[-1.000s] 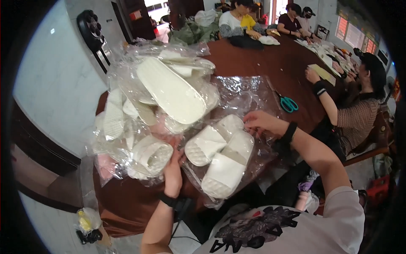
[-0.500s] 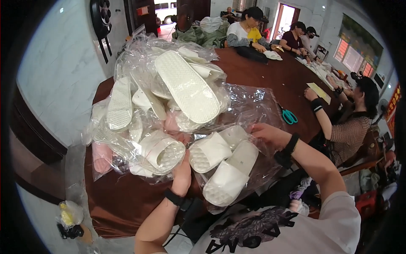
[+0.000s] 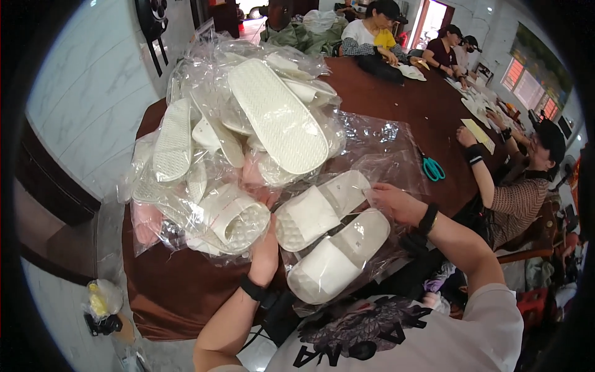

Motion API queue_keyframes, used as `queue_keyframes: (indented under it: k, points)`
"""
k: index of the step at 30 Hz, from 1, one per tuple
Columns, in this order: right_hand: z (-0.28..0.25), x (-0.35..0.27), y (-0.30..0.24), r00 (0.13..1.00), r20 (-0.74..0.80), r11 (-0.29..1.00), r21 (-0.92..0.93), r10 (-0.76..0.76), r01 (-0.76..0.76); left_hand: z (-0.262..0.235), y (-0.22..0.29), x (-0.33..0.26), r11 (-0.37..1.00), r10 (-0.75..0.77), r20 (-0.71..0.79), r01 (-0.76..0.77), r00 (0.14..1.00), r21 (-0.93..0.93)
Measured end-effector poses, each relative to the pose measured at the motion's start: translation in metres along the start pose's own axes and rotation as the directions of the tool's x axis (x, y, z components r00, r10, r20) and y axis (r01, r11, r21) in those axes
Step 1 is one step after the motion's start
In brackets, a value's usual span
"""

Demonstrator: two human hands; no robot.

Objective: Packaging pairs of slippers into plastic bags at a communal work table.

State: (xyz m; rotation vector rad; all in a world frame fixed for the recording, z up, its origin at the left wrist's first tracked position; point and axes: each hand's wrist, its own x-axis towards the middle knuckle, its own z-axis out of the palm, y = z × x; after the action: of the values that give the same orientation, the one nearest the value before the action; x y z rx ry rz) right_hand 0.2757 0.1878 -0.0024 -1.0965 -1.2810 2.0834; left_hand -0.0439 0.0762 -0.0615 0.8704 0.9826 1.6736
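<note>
Plainly, shirt (image 3: 449,322) lettered black; right fingers (image 3: 383,196) pinch slipper bag (image 3: 396,152); left fingers (image 3: 268,199): grip unclear.

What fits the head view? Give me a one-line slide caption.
Right hand at a pair of white slippers, left hand beside a bagged heap, teal scissors beyond.

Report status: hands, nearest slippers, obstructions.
Right hand at heel ends of white slippers. Left hand, partly hidden, beside bagged pile. Clear plastic around pair. Pile crowds slippers.
</note>
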Motion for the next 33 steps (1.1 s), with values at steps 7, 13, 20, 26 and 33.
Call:
queue_keyframes:
  k: [7, 13, 20, 26, 33]
  points:
    - [-0.034, -0.018, -0.034, 0.961, -0.275, 0.992, -0.123, -0.009, -0.026, -0.006, 0.008, 0.0, 0.999, -0.021, -0.054, 0.019, 0.998, -0.033]
    - [-0.022, -0.033, -0.019, 0.977, -0.192, 0.987, -0.105, 0.097, -0.119, -0.005, 0.007, 0.002, 1.0, -0.003, -0.04, 0.002, 0.999, -0.013]
    - [-0.066, -0.029, -0.041, 0.924, -0.378, 0.997, -0.057, -0.064, 0.045, 0.009, 0.022, -0.003, 0.994, -0.032, -0.092, 0.041, 0.995, 0.098]
    - [-0.228, -0.051, -0.072, 0.763, -0.583, 0.879, 0.165, -0.279, 0.447, 0.012, 0.025, -0.005, 0.996, -0.038, -0.097, 0.046, 0.995, 0.082]
    - [-0.3, -0.064, -0.081, 0.428, -0.802, 0.508, 0.185, -0.416, 0.841, 0.012, 0.025, -0.002, 0.995, -0.039, -0.113, 0.049, 0.993, 0.087]
